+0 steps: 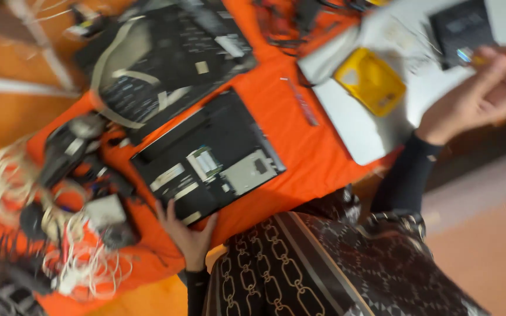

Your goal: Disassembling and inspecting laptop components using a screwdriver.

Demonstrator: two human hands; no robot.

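The picture is blurred and tilted. My left hand (pixel 187 236) rests with spread fingers on the near edge of a black opened laptop base (pixel 206 161), whose inner parts show. That base lies on an orange cloth (pixel 306 158). My right hand (pixel 480 96) is raised at the upper right, closed around a screwdriver (pixel 502 58) with an orange-red handle. It hovers over a silver laptop shell (pixel 361 126) that carries a yellow flat part (pixel 370 82).
A second black panel with pale ribbon cables (pixel 165 58) lies behind the base. A thin red tool (pixel 301 100) lies on the cloth. Tangled white cables and black adapters (pixel 71 234) pile up at the left. A small black device (pixel 461 26) sits at the top right.
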